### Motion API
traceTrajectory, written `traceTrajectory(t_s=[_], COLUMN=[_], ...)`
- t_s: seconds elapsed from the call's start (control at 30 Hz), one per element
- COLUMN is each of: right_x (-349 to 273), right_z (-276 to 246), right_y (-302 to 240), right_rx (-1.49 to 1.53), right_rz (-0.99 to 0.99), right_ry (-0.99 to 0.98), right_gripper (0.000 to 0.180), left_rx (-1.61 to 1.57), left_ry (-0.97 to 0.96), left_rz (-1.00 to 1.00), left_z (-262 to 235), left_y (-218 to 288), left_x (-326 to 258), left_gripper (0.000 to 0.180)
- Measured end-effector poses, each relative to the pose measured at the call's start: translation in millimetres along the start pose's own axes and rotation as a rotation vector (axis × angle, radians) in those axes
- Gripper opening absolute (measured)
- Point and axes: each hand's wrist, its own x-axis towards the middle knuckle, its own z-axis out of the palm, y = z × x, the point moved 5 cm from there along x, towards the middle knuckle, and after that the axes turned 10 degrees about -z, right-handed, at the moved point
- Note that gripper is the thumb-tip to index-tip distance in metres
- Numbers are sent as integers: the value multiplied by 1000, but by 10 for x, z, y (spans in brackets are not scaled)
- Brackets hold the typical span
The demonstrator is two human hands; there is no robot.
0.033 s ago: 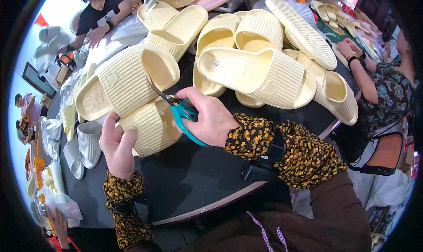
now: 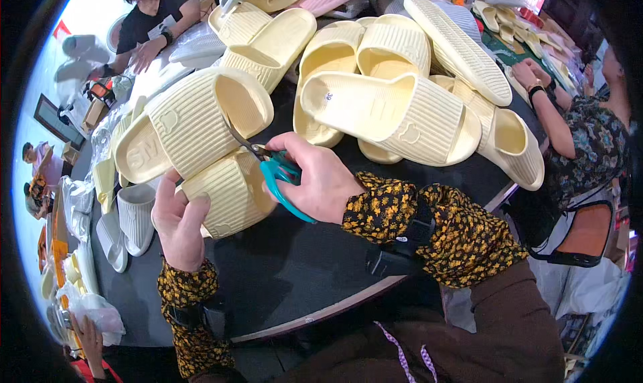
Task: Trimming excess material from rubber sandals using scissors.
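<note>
Right hand [image 2: 315,182] clamped on teal-handled metal scissors [image 2: 278,171], blades at the strap edge of a pale yellow ribbed foam slide sandal [image 2: 191,125]. Left hand [image 2: 179,225] closed on the paired yellow sandal [image 2: 231,195] beneath, over the dark round table [image 2: 281,276]. No visible change from the other frame taken at this instant; trimming apparently under way.

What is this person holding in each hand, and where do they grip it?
The right hand holds teal scissors by the handles. The left hand holds a pale yellow slipper by its side edge.

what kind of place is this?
Likely a footwear finishing workshop: piles of pale yellow foam slides cover a dark table, the right hand works teal-handled scissors at one, and co-workers sit around.
</note>
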Motion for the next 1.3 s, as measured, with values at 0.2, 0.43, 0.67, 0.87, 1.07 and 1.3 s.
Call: traceTrajectory(t_s=[0.2, 0.43, 0.67, 0.87, 1.07, 1.3], right_x=[19, 24, 31, 38, 32, 30], right_z=[-4, -40, -19, -38, -43, -78], right_y=[-9, -44, -8, -20, 7, -10], right_rx=[40, -2, 60, 98, 135, 122], right_rz=[-22, -44, -36, -18, -17, -33], right_ry=[14, 28, 29, 62, 89, 95], right_gripper=[34, 36, 38, 42, 45, 44], left_rx=[50, 61, 19, 21, 40, 46], left_ry=[-41, -52, -59, -79, -90, -98], left_rz=[-12, -16, -38, -44, -36, -43], left_z=[1, 33, 41, 41, 48, 49], left_y=[-26, -21, -26, -23, -31, -48], left_x=[14, 7, -2, -12, -20, -19], left_gripper=[46, 46, 48, 49, 49, 50])
